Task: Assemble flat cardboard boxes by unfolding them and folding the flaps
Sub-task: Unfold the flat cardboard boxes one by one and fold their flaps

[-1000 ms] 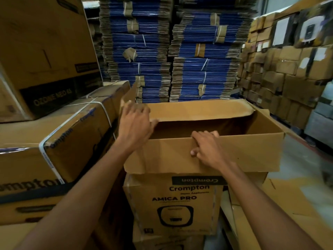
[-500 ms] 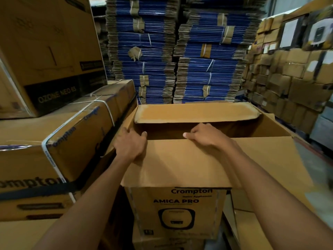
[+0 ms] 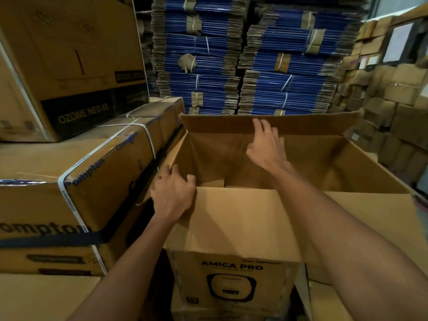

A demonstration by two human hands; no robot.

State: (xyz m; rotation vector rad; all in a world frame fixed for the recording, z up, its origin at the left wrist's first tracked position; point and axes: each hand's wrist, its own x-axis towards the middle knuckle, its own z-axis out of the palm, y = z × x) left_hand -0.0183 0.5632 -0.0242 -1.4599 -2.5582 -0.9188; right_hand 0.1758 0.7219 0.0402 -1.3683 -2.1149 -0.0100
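A brown cardboard box (image 3: 361, 167) stands open in front of me, resting on a printed "AMICA PRO" carton (image 3: 231, 279). Its near flap (image 3: 243, 218) lies folded outward toward me. My left hand (image 3: 172, 196) grips the near left corner where that flap meets the left side. My right hand (image 3: 266, 144) reaches across the opening, fingers spread, fingertips touching the upright far flap (image 3: 308, 123). The inside bottom of the box shows dark, with folded bottom flaps meeting in the middle.
Strapped Crompton cartons (image 3: 76, 200) press against the box on the left, with an "OZONE NEO 65" carton (image 3: 69, 72) on top. Tall stacks of flat blue-edged cardboard (image 3: 243, 56) rise behind. Stacked brown boxes (image 3: 389, 93) fill the right side.
The far flap, lying over the opening before, now stands upright. My right hand moved from the near flap across to the far flap. My left hand stayed at the near left corner.
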